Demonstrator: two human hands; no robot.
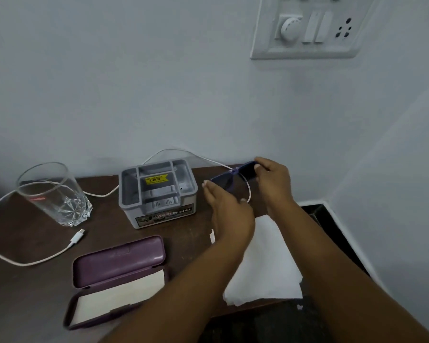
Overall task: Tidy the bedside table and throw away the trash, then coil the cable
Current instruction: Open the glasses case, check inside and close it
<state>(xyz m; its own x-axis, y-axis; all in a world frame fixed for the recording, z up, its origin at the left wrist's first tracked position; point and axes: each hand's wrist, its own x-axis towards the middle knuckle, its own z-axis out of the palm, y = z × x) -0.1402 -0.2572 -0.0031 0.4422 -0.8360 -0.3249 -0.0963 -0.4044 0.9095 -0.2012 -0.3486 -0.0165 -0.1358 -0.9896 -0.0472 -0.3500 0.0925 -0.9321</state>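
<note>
On my feed both forearms (320, 256) are bare from wrist to the frame's edge, with no cloth on them. The left hand (229, 214) and right hand (274, 184) are bare too, with short nails and pale tips. Between the arms I see dark, mottled fabric (270, 323) carrying a small white fleck; which garment it is, I cannot tell.

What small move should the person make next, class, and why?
Probably carry the sunglasses into the purple glasses case: the right hand grips them, the left hand touches their other end, and the case lies open in front.
</note>
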